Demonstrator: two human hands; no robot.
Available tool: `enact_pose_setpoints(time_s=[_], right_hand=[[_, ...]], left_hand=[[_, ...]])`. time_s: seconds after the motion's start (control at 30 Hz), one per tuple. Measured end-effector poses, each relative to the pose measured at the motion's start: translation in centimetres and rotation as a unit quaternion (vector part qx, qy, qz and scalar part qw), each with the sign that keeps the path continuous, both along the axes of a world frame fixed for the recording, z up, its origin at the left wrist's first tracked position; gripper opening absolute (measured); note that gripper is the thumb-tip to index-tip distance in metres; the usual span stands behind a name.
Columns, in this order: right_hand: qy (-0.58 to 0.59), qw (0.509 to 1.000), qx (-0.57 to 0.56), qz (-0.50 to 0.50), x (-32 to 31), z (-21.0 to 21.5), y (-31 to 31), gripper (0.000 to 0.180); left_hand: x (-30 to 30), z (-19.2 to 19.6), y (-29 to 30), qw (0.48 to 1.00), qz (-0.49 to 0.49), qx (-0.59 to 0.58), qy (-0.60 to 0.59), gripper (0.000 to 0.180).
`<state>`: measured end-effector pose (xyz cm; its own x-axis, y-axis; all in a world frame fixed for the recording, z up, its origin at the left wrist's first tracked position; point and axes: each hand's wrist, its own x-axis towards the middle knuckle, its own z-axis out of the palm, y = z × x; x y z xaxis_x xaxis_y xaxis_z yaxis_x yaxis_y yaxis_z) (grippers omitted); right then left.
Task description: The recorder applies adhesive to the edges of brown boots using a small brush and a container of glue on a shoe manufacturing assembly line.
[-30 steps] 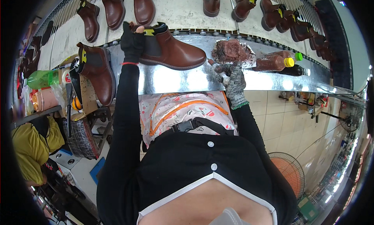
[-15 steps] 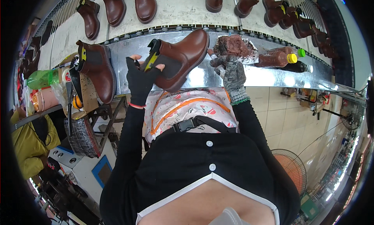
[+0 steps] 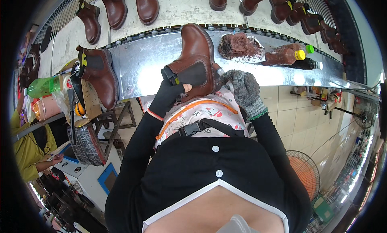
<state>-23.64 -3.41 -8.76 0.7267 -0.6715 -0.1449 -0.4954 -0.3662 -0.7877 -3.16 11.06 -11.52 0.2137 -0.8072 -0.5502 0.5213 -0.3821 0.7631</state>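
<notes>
A brown leather ankle boot (image 3: 192,45) with dark elastic side panels is held over the near edge of the metal ledge, its toe pointing away from me. My left hand (image 3: 169,95), in a black fingerless glove, grips its shaft at the opening, thumb on the outside. Wearing a grey knit glove, my right hand (image 3: 244,89) is closed around a small stick-like tool (image 3: 218,68) with a brown end. That end lies against or very close to the boot's sole edge near the heel; I cannot tell if it touches. The tool's exact kind is unclear.
On the ledge (image 3: 141,59), a second brown boot (image 3: 100,79) stands left. To the right are a brown-stained spongy block (image 3: 238,46) on a white wrapper and several bottles (image 3: 282,56). Beyond runs a pale conveyor (image 3: 181,9) carrying boots. A fan (image 3: 303,172) stands low right.
The boot has turned from toe right to toe pointing away. My left hand has moved right and nearer to me; my right hand has shifted slightly right and nearer with the tool.
</notes>
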Motion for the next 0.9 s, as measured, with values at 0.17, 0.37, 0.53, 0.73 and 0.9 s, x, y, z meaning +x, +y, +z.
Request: enact_pose_setpoints(time_s=[0.17, 0.37, 0.53, 0.73, 0.9], right_hand=[[0.009, 0.99, -0.112, 0.089, -1.9, 1.8, 0.8, 0.05], [-0.017, 0.987, -0.137, 0.083, -3.5, 4.6, 1.4, 0.033], [-0.069, 0.997, -0.042, 0.01, -3.9, 5.7, 2.0, 0.041], [-0.113, 0.988, -0.102, 0.015, -3.6, 5.6, 2.3, 0.016], [-0.181, 0.983, 0.002, -0.025, -4.5, 4.5, 2.9, 0.03]], left_hand=[[-0.3, 1.0, -0.9, 1.0, 0.005, 0.013, 0.013, 0.039], [-1.0, 1.8, -2.6, 0.993, 0.071, -0.019, 0.094, 0.043], [-0.7, 2.6, -3.3, 0.98, 0.074, -0.009, 0.185, 0.049], [-0.8, 3.7, -3.9, 0.966, 0.129, -0.044, 0.218, 0.047], [0.3, 4.1, -3.9, 0.965, 0.116, -0.046, 0.232, 0.047]])
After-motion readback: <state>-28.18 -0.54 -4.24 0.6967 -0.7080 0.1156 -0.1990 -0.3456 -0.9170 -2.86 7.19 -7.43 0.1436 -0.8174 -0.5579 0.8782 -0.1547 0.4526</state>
